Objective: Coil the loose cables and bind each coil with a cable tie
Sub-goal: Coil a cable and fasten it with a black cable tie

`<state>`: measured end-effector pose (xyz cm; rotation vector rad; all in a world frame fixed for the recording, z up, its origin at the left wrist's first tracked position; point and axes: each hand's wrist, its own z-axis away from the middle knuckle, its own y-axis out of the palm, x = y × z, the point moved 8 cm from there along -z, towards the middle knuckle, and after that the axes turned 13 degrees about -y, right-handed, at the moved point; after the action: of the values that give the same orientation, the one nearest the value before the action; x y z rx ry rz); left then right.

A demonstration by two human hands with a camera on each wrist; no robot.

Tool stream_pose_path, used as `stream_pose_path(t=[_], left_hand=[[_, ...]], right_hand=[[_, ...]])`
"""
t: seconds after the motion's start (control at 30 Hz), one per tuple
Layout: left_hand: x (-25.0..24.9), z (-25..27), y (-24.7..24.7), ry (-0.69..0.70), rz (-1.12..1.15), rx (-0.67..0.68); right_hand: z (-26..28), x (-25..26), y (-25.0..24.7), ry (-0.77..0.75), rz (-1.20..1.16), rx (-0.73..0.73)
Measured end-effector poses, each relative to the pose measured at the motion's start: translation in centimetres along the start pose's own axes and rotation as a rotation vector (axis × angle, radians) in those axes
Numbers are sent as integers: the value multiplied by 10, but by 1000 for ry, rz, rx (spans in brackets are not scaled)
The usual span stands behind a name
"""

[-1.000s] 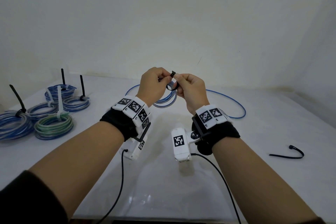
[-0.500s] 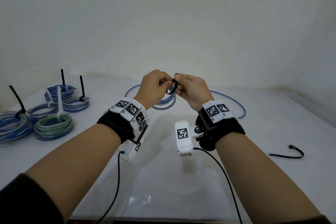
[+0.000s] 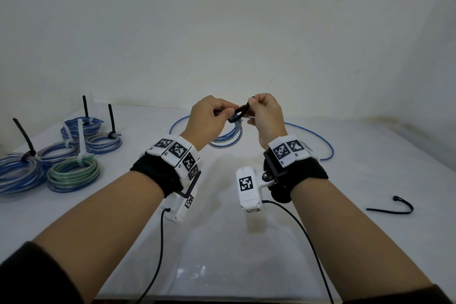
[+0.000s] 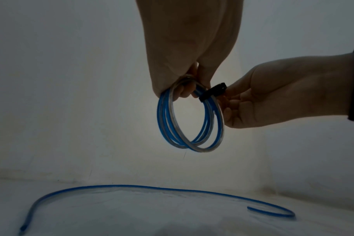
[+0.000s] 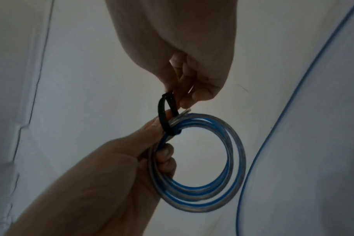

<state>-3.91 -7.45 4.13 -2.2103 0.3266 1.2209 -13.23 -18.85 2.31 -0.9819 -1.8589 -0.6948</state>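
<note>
One coil (image 3: 228, 134) of blue-and-clear cable hangs in the air above the far middle of the white desk (image 3: 345, 242), a few loose rounds not quite lined up, with a cut end poking out near the top. One black cable tie (image 3: 238, 114) loops around its upper strands, arching well clear of them. The left hand (image 3: 209, 118) grips the coil, fingers (image 5: 165, 158) curled through the ring and thumb pressing on the strands beside the tie. The right hand (image 3: 265, 113) pinches the tie's joined ends, fingers (image 4: 235, 102) clamped on it just above the coil.

Behind the hands one loose blue cable (image 3: 318, 138) lies on the desk in a wide open curve. On the left side sit five bound coils (image 3: 74, 173): four blue and one green. Three carry black ties with tails standing up; two carry white ties. One spare black tie (image 3: 392, 208) lies bent on the right side of the desk, well apart from everything else.
</note>
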Motion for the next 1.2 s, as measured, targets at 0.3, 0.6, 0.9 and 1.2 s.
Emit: stream_pose_path(t=[0.3, 0.6, 0.9, 1.2], left_hand=[[-8, 4, 15, -11, -67, 135], [-4, 4, 17, -81, 53, 197], [0, 2, 10, -126, 172, 140], [-4, 7, 18, -91, 91, 215]], right_hand=[[-8, -1, -5, -16, 109, -36], [-15, 1, -7, 7, 165, -46], [-11, -6, 5, 78, -20, 108], [-21, -5, -4, 85, 118, 15]])
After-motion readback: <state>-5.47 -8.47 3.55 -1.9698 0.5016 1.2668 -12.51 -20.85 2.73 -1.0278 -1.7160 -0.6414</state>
